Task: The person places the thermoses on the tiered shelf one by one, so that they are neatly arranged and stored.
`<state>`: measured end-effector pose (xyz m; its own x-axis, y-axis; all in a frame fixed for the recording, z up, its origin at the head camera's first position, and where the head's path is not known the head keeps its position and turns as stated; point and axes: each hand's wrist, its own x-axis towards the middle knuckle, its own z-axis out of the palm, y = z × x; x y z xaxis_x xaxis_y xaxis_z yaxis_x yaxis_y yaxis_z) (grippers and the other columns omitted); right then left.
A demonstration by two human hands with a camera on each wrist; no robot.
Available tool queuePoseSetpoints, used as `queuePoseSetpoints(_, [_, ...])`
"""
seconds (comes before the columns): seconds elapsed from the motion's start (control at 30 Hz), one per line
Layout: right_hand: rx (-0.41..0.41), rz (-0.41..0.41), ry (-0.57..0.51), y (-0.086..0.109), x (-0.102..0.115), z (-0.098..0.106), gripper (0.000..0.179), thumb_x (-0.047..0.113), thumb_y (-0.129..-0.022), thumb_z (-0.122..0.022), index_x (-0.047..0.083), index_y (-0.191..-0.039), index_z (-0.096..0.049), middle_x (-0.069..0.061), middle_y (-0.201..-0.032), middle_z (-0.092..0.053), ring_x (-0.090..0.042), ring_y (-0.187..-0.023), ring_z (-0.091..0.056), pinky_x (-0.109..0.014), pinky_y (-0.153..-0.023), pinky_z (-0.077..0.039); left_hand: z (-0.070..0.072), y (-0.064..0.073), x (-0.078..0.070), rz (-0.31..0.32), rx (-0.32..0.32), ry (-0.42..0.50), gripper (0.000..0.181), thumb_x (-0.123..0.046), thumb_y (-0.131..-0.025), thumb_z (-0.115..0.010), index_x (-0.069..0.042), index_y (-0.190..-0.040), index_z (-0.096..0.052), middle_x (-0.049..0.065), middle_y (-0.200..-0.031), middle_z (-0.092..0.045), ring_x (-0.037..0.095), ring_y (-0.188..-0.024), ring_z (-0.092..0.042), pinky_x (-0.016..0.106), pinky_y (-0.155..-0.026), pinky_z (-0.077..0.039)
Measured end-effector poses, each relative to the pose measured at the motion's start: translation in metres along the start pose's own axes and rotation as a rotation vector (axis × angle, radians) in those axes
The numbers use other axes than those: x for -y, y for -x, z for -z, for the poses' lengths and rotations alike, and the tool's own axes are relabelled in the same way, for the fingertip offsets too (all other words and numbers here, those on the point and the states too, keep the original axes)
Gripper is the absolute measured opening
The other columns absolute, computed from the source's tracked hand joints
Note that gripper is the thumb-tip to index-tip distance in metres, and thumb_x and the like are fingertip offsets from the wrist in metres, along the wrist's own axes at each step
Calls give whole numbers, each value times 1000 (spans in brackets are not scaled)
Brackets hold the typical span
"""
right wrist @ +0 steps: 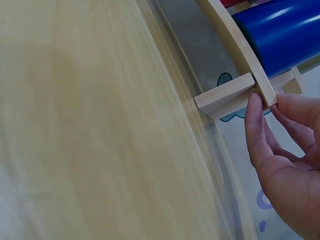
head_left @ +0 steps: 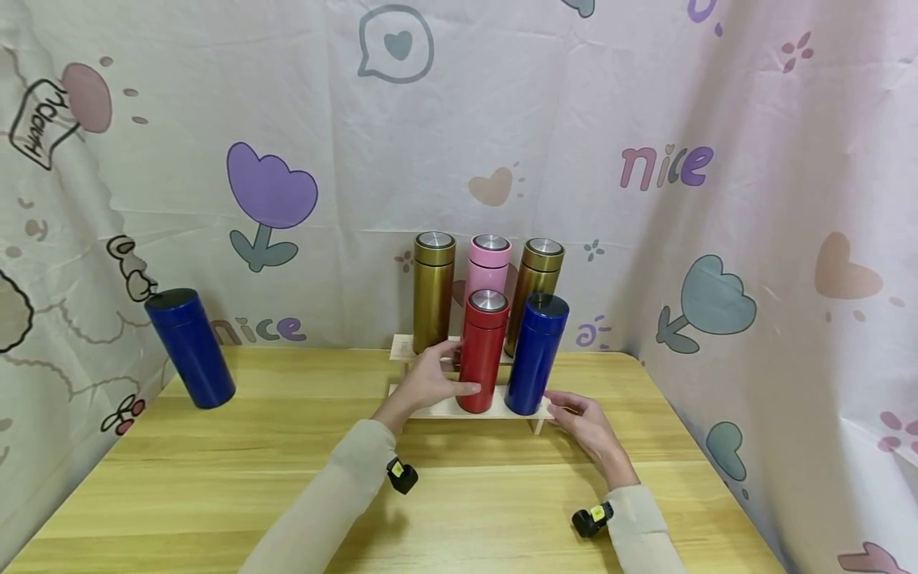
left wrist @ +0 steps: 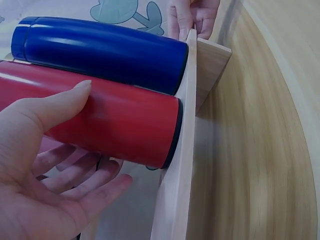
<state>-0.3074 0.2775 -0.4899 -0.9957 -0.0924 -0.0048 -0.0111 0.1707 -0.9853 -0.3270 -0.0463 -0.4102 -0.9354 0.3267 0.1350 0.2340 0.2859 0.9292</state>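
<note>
A red thermos bottle (head_left: 484,351) stands upright on the lower step of a small two-tier wooden rack (head_left: 445,410). My left hand (head_left: 430,378) is at its left side. In the left wrist view the thumb lies across the red bottle, while the other fingers are spread loosely, their tips showing past its edge. Right of it, a blue thermos bottle (head_left: 536,355) stands on the same step. My right hand (head_left: 584,422) pinches the right end of that step, thumb on one face and fingertips on the other, as the right wrist view shows.
On the upper step behind stand a gold bottle (head_left: 433,295), a pink bottle (head_left: 489,267) and another gold bottle (head_left: 543,263). Another blue bottle (head_left: 190,348) stands at the far left of the wooden table (head_left: 301,446). A patterned curtain (head_left: 402,143) hangs behind.
</note>
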Motion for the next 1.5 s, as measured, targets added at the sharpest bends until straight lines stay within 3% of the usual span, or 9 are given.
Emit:
queuePoseSetpoints(0.3, [-6,-8,-7,0,0,0,43,9,-101,-65,-6,-140,-58,-24,-143,-59,-3,-105,-67,-28,-91,-62,18,13,8,-48,4,-29,71,-22,-82,-88,-9,-144,-56,13,-138,-66,39,-125,-65,52,-102,-58])
queuePoseSetpoints(0.63, [-11,-18,-18,0,0,-1,45,8,-100,-66,-6,-141,-57,-25,-144,-57,-3,-104,-68,-30,-92,-62,54,32,18,-51,1,-121,65,-27,-84,-87,-8,-139,-60,18,-136,-65,40,-123,-65,45,-97,-61])
queuePoseSetpoints(1.27, [-19,-11,7,1,1,-1,45,12,-100,-68,-6,-140,-58,-17,-135,-64,-3,-103,-68,-27,-91,-62,120,74,44,-49,-113,-197,68,-28,-86,-85,-4,-143,-57,24,-136,-64,46,-121,-65,48,-97,-60])
queuePoseSetpoints(1.5, [-2,-18,-43,0,0,-2,47,6,-100,-66,-10,-142,-54,-14,-133,-65,-5,-102,-69,-30,-92,-62,155,98,56,-34,-170,-203,63,-29,-90,-81,-7,-144,-56,24,-138,-63,45,-122,-65,43,-93,-62])
